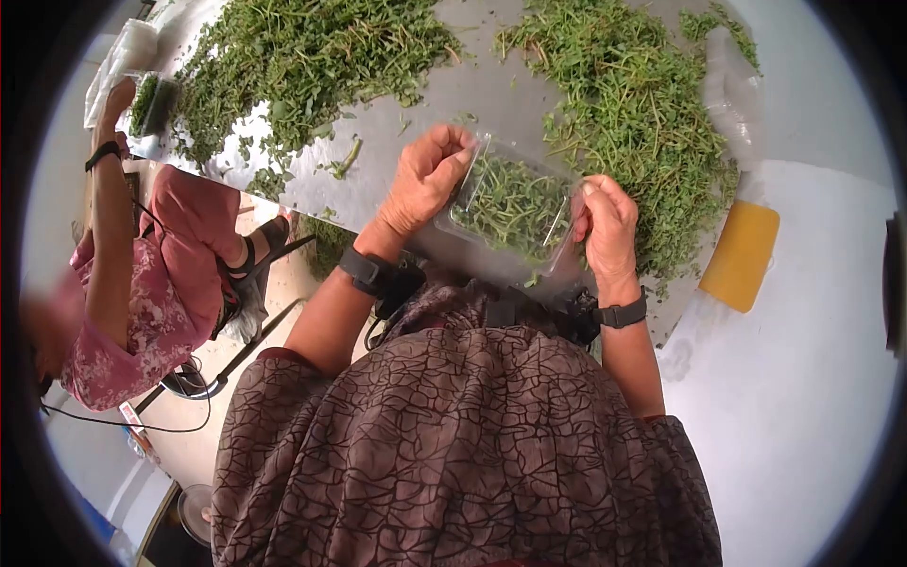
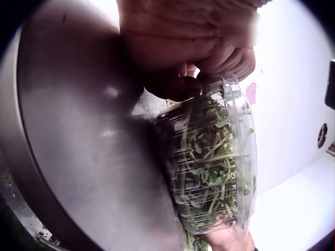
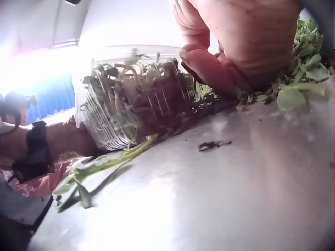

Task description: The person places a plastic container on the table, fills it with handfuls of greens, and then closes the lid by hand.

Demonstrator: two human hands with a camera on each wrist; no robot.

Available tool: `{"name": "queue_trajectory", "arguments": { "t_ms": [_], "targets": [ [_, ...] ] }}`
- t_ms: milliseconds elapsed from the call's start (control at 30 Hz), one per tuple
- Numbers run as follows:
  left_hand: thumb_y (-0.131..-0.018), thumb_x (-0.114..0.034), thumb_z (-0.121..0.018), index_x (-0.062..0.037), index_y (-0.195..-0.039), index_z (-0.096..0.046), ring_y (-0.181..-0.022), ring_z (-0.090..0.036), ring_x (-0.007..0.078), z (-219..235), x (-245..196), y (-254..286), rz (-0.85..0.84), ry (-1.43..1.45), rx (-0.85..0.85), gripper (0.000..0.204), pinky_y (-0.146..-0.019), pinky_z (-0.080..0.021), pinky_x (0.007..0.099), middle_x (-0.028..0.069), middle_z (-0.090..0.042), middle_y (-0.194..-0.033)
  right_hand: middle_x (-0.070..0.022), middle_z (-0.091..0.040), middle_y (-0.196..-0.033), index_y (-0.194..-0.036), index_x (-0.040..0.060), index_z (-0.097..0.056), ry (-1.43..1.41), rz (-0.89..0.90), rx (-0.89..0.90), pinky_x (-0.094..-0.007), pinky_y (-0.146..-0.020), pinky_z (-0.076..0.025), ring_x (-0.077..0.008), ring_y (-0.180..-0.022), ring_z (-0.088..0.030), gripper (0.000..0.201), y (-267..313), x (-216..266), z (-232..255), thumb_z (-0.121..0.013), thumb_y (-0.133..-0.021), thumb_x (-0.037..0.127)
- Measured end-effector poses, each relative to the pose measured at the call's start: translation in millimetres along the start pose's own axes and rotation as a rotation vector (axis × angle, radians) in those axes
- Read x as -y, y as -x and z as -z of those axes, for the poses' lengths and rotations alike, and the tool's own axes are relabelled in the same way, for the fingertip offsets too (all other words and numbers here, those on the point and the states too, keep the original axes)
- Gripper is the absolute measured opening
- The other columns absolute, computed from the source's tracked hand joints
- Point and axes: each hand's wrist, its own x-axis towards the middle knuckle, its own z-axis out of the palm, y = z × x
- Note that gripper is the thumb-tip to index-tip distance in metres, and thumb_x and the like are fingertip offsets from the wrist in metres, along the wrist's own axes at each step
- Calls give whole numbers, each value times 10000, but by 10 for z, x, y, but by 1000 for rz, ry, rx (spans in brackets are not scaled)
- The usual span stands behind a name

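Observation:
A clear plastic box [image 1: 510, 210] full of green sprigs is held between both hands at the table's near edge. The left hand [image 1: 427, 180] pinches its left upper corner with thumb and curled fingers; the right hand [image 1: 607, 222] pinches the right side. In the left wrist view the ribbed box [image 2: 209, 162] hangs below the left hand [image 2: 193, 42], leafy stems pressed against its wall. The right wrist view shows the box [image 3: 131, 99] beside the right hand [image 3: 235, 42], just over the metal surface. Whether the lid is fully closed cannot be told.
Heaps of green sprigs lie at the table's back left [image 1: 302, 66] and right [image 1: 642, 113]. Stacked clear boxes [image 1: 732, 94] and a yellow board [image 1: 742, 255] are at the right. A second person [image 1: 142, 312] sits at the left, near a filled box [image 1: 151, 104].

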Motion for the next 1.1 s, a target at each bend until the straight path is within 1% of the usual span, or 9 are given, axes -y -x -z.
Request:
{"name": "queue_trajectory", "arguments": {
  "t_ms": [233,467,633,733,767,933,1000,1067,1100],
  "targets": [
    [-918,-118,-515,-3,-1026,-542,-669,-414,14,-55,-39,34,-69,-120,-66,160,-591,-332,175,-48,-528,-800,12,-523,-613,-873,8,-604,12,1,-10,-183,-403,-352,-38,-452,-429,159,9,-14,7,-493,-904,118],
    [-917,-103,-505,14,-1041,-553,-700,-456,25,-40,-48,46,-114,-219,-63,177,-624,-367,174,-25,-561,-821,2,-509,-605,-910,-19,-597,-44,-24,-36,-209,-403,-338,-56,-445,-422,170,23,-14,-5,-497,-895,118],
    [-925,-88,-498,28,-1065,-550,-774,-515,43,-35,-14,45,-151,-150,-30,189,-683,-417,189,8,-591,-870,-4,-517,-632,-975,-35,-583,-24,33,-83,-210,-424,-345,-58,-460,-422,204,47,-36,-14,-507,-908,142],
    [-923,-129,-513,25,-1032,-569,-764,-518,42,-86,-2,51,-168,-91,-94,197,-680,-423,194,0,-593,-851,-10,-537,-685,-1011,-38,-564,-41,42,-60,-207,-435,-344,-57,-487,-431,217,41,-39,14,-500,-924,150],
    [-926,-135,-531,-9,-1016,-517,-674,-430,27,-13,42,4,-28,65,21,156,-587,-345,178,-41,-505,-780,-10,-542,-699,-1014,-39,-562,-36,56,-76,-205,-440,-344,-56,-497,-435,216,39,-40,16,-499,-924,148],
    [-929,-118,-507,-6,-980,-529,-690,-427,33,-46,98,-9,-119,135,23,125,-602,-352,182,-39,-503,-793,-13,-572,-761,-1035,-36,-552,-14,89,-103,-197,-465,-349,-54,-580,-487,221,33,-41,15,-493,-923,146],
    [-925,-109,-501,1,-969,-531,-699,-425,36,-39,152,-69,-296,26,19,122,-605,-361,189,-39,-505,-792,-32,-593,-810,-1051,-44,-545,-12,90,-84,-200,-520,-388,-67,-644,-528,236,33,-41,37,-484,-926,146],
    [-922,-107,-502,6,-972,-531,-710,-425,38,-37,141,-60,-282,12,12,127,-609,-366,194,-39,-506,-794,-53,-604,-860,-1064,-55,-537,26,109,-109,-209,-602,-422,-84,-715,-556,252,39,-31,12,-476,-927,147],
    [-923,-112,-501,4,-965,-534,-696,-425,38,-38,127,-54,-273,-5,14,128,-598,-368,195,-37,-507,-782,-85,-618,-931,-1083,-60,-534,22,121,-40,-233,-701,-458,-113,-798,-587,270,25,-49,80,-471,-928,152]
  ]
}}
